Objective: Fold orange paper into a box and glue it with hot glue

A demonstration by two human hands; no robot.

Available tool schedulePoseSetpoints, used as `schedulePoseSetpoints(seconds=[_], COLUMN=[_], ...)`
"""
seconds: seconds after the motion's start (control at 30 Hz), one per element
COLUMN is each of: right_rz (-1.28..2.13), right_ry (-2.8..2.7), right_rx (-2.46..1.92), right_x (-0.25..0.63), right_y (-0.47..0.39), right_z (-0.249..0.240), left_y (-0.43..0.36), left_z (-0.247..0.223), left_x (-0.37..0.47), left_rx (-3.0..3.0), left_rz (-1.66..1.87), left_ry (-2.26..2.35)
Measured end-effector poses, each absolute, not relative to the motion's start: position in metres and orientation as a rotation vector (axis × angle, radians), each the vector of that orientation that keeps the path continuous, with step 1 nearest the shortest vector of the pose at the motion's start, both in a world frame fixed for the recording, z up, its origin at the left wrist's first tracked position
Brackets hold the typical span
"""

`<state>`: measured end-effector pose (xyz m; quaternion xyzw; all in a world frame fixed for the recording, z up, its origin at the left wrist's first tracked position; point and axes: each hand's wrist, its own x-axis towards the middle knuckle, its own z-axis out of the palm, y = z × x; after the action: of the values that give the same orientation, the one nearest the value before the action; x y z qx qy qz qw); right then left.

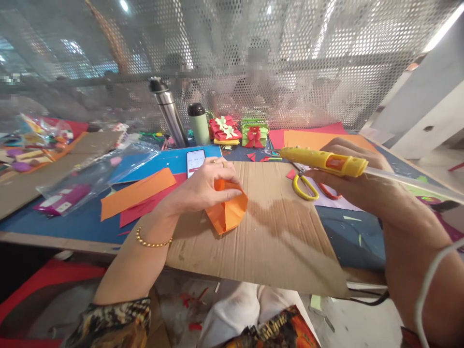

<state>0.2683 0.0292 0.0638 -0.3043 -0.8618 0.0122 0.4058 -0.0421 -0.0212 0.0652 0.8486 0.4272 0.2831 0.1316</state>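
Observation:
My left hand (213, 181) pinches the upper edge of a folded orange paper piece (229, 212), which rests on a sheet of brown cardboard (282, 241). In my right hand (362, 181), raised over the right side of the table, is a yellow glue gun (319, 159). A clear glue stick (406, 180) sticks out of its back end, and its nozzle end points left. Below the gun lie scissors with a yellow and a red handle (305, 187), partly hidden by my right hand.
Orange paper strips (137, 193), a phone (195, 162) and a blue sheet (166, 162) lie to the left. Behind stand a steel bottle (170, 116), a green bottle (199, 125), and red (224, 129) and green paper boxes (254, 134). A white cable (426, 290) hangs at right.

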Motion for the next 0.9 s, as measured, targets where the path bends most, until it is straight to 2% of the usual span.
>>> schedulePoseSetpoints(seconds=[0.17,0.37,0.53,0.9], right_rz=[-0.127,-0.081,-0.083,-0.273], right_ry=[-2.192,-2.055,-2.191,-2.287], right_rx=[-0.876,-1.247,-1.501,-1.501], right_x=[0.293,0.333,0.35,0.389], right_y=[0.033,0.04,0.049,0.086], right_z=[0.069,0.061,0.054,0.005], left_y=[-0.021,-0.017,-0.012,-0.009], left_z=[0.064,0.061,0.055,0.049], left_x=[-0.042,-0.043,-0.044,-0.036], left_rx=[2.481,2.496,2.467,2.597], left_rz=[0.808,0.851,0.952,0.912], left_ry=[1.28,1.291,1.351,1.325])
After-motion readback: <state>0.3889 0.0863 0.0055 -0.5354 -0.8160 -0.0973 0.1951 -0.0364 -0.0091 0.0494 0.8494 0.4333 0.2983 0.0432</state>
